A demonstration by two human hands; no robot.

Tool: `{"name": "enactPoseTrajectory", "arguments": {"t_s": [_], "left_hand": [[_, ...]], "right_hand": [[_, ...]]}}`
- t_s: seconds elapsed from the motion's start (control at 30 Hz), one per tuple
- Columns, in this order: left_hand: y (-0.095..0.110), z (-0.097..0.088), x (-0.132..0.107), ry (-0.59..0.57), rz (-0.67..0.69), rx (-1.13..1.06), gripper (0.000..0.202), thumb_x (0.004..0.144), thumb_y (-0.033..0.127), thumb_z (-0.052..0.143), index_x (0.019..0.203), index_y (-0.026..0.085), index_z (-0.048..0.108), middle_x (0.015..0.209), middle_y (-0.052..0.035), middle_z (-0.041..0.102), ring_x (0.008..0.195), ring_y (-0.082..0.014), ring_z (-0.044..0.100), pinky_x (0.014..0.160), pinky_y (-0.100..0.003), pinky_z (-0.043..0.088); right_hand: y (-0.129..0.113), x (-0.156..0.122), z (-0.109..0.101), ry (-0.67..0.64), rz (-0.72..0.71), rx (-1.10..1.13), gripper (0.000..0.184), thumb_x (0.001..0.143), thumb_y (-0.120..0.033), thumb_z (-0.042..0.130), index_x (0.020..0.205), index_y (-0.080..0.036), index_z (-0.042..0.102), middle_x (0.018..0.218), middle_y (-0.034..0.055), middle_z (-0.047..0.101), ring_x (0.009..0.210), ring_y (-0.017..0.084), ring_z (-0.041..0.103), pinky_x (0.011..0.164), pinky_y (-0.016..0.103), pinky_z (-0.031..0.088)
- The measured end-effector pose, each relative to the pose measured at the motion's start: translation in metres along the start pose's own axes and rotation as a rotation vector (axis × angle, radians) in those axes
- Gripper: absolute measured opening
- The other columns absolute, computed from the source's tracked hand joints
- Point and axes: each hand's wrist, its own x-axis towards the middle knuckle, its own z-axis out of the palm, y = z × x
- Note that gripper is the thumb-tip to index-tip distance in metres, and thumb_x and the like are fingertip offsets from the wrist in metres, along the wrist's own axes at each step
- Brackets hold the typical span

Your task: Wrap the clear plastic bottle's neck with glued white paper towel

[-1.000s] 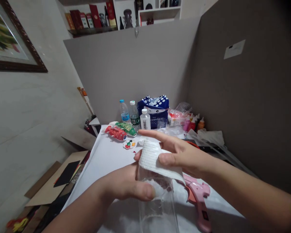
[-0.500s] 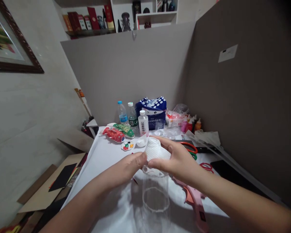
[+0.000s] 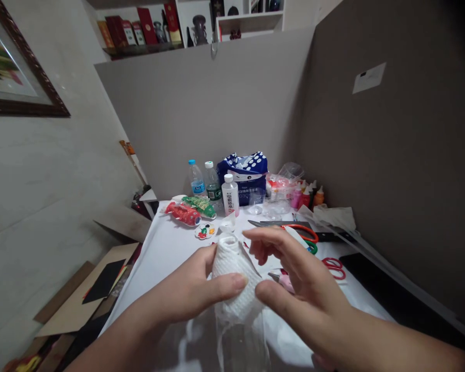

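A white textured sheet (image 3: 236, 299), like a soft tissue or paper towel, wraps the tapered top of a clear plastic bottle (image 3: 242, 349) in front of me. My left hand (image 3: 194, 284) is closed round the left side of the wrapped part, thumb pressed across its front. At the right, my right hand (image 3: 302, 281) is open, its fingers curved and apart from the sheet. Behind that hand a pink hot glue gun (image 3: 285, 281) shows only its nozzle and front. The bottle's lower end runs out of view.
Orange-handled scissors (image 3: 300, 230) and red-handled scissors (image 3: 334, 267) lie at the right. Farther back stand several bottles (image 3: 230, 196), a blue bag (image 3: 251, 178) and paint bottles (image 3: 305, 197). Red and green fish-shaped items (image 3: 184, 213) and a paint palette (image 3: 205, 231) lie at left.
The white sheet, bunched between both hands above the bottle before, now lies wrapped round its top. My right hand has let go and moved right. The left thumb now presses the sheet's front.
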Motion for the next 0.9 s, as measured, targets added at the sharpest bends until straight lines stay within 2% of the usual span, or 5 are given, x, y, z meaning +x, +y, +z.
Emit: {"name": "enactPoseTrajectory", "arguments": {"t_s": [0.17, 0.4, 0.57, 0.73, 0.9], "left_hand": [[-0.006, 0.002, 0.002, 0.014, 0.000, -0.093, 0.053, 0.083, 0.052, 0.064, 0.121, 0.015, 0.057, 0.108, -0.0093, 0.065, 0.100, -0.0256, 0.058, 0.084, -0.034, 0.044], [-0.012, 0.008, 0.001, 0.003, -0.003, -0.203, 0.060, 0.082, 0.065, 0.055, 0.120, 0.018, 0.053, 0.104, -0.0092, 0.061, 0.093, -0.0256, 0.060, 0.081, -0.036, 0.045], [-0.010, 0.014, 0.003, 0.042, 0.010, -0.274, 0.047, 0.084, 0.058, 0.056, 0.110, 0.019, 0.057, 0.122, -0.0107, 0.055, 0.102, -0.0267, 0.057, 0.083, -0.035, 0.045], [-0.015, 0.013, 0.005, 0.034, -0.011, -0.365, 0.053, 0.081, 0.055, 0.061, 0.118, 0.018, 0.055, 0.095, -0.0069, 0.059, 0.075, -0.0171, 0.056, 0.065, -0.027, 0.042], [-0.015, 0.009, 0.003, 0.042, -0.003, -0.286, 0.056, 0.073, 0.050, 0.070, 0.117, 0.018, 0.056, 0.100, -0.0068, 0.058, 0.089, -0.0209, 0.056, 0.076, -0.030, 0.042]], "right_hand": [[-0.005, -0.017, -0.007, -0.028, 0.037, 0.030, 0.026, 0.095, -0.020, 0.050, 0.119, -0.030, 0.049, 0.104, 0.0013, 0.061, 0.096, 0.015, 0.060, 0.085, 0.027, 0.053], [-0.020, -0.013, -0.018, -0.175, -0.356, -0.327, 0.051, 0.084, -0.007, 0.057, 0.128, -0.029, 0.043, 0.112, 0.0039, 0.072, 0.099, 0.020, 0.068, 0.091, 0.034, 0.056], [-0.014, -0.012, -0.012, -0.222, -0.578, -0.502, 0.020, 0.093, -0.016, 0.049, 0.111, -0.020, 0.055, 0.088, 0.0023, 0.078, 0.080, 0.021, 0.070, 0.082, 0.037, 0.058], [-0.014, -0.015, -0.013, -0.308, -0.501, -0.433, 0.013, 0.095, -0.021, 0.051, 0.100, -0.021, 0.063, 0.092, 0.0023, 0.077, 0.088, 0.021, 0.067, 0.087, 0.037, 0.054], [-0.014, -0.018, -0.023, -0.231, -0.274, -0.065, 0.011, 0.092, -0.014, 0.058, 0.087, -0.024, 0.060, 0.076, 0.0001, 0.073, 0.077, 0.015, 0.065, 0.076, 0.029, 0.055]]}}
